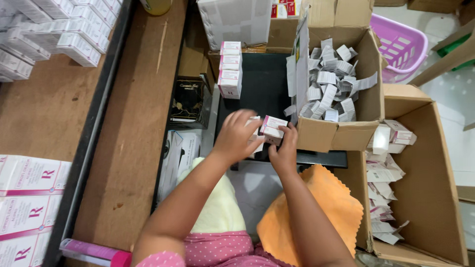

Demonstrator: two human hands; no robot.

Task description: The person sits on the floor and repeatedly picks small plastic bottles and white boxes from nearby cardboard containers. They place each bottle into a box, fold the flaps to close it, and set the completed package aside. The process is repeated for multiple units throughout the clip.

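1. The small white-and-pink carton sat between both hands over the black tray, its long axis running left to right, tilted slightly.
2. The right hand grasped it from below and the near side; the left hand lay curled over its left end, touching it, and whether those fingers closed on it could not be told.
3. A stack of matching cartons stood further back on the tray.
4. To the right, a brown box held folded white leaflets.
5. An orange cloth lay below the right arm.
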